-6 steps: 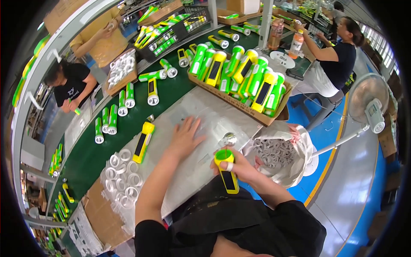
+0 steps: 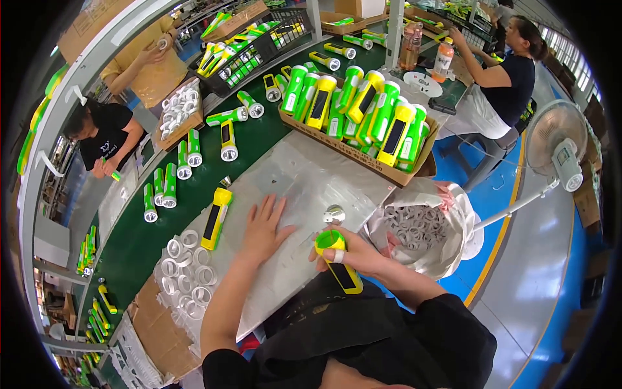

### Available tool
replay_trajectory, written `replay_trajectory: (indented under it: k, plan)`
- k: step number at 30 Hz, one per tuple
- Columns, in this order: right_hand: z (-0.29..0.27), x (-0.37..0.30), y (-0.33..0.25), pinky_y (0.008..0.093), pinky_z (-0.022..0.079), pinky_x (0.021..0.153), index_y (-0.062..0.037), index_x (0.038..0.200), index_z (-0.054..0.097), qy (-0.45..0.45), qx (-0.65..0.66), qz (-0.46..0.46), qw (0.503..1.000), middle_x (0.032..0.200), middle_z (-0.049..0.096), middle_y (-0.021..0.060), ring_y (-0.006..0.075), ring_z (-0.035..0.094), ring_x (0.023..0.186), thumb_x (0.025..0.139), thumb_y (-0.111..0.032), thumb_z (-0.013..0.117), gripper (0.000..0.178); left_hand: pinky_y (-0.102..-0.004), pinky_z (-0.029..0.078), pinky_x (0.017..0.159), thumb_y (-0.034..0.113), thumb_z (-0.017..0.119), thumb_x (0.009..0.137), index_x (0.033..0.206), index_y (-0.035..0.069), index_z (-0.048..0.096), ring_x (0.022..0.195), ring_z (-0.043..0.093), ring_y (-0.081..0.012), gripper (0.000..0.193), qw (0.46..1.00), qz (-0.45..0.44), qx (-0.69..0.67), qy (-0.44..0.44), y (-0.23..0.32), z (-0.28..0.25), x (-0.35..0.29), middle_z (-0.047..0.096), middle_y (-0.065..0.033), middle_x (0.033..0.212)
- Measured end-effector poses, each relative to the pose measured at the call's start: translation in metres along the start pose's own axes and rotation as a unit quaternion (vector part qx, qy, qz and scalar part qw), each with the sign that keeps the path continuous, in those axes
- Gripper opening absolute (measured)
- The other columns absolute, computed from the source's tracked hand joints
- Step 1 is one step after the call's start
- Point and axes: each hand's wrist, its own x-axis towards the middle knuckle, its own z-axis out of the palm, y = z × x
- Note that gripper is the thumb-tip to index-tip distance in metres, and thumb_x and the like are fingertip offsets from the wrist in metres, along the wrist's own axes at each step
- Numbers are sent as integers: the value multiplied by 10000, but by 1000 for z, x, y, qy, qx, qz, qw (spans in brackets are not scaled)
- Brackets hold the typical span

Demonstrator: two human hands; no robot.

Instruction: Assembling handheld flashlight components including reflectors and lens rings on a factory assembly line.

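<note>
My left hand [image 2: 262, 230] lies flat with fingers spread on the grey, plastic-covered worktop [image 2: 278, 285]. In my right hand [image 2: 356, 254] is a yellow flashlight body [image 2: 343, 275], its open green-lined end tilted up and its dark panel facing me. A white band circles one finger of that hand. Just beyond the open end is a shiny round reflector [image 2: 334, 214]; I cannot tell whether it is joined to the body. Left of my left hand lies another yellow flashlight [image 2: 216, 219], with a small metal reflector [image 2: 225, 181] beyond its end.
Translucent rings [image 2: 188, 272] lie at the left on cardboard. A carton [image 2: 343, 150] of green and yellow flashlights stands ahead, beside a bag [image 2: 457, 243] of white rings. Several flashlights stand along the green belt [image 2: 123, 259]. A fan [image 2: 557, 146] is right; co-workers sit on both sides.
My left hand has slid a little left and toward me on the worktop. The flashlight body and the reflector have shifted slightly left. My right hand keeps its grip.
</note>
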Motion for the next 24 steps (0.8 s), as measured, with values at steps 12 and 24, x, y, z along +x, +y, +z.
replay_trajectory:
  k: [12,24]
  plan:
    - [67,25,1,257,481,611,-49,1084,470,-207,-86,21,974,853,569,42,113,585,656,872,-169,672,316,-407,500,910,404,446,1008,1266,-27,536,1044,637,-294,510,737,-40,-675,-20,51,-67,-51,638,-219,1152]
    - [94,34,22,279,511,687,-19,1169,482,-209,-105,-48,971,959,614,67,134,638,757,920,-279,650,398,-387,476,838,196,431,1016,946,-21,564,898,606,-261,264,822,-35,-500,270,68,-84,-118,642,-181,944]
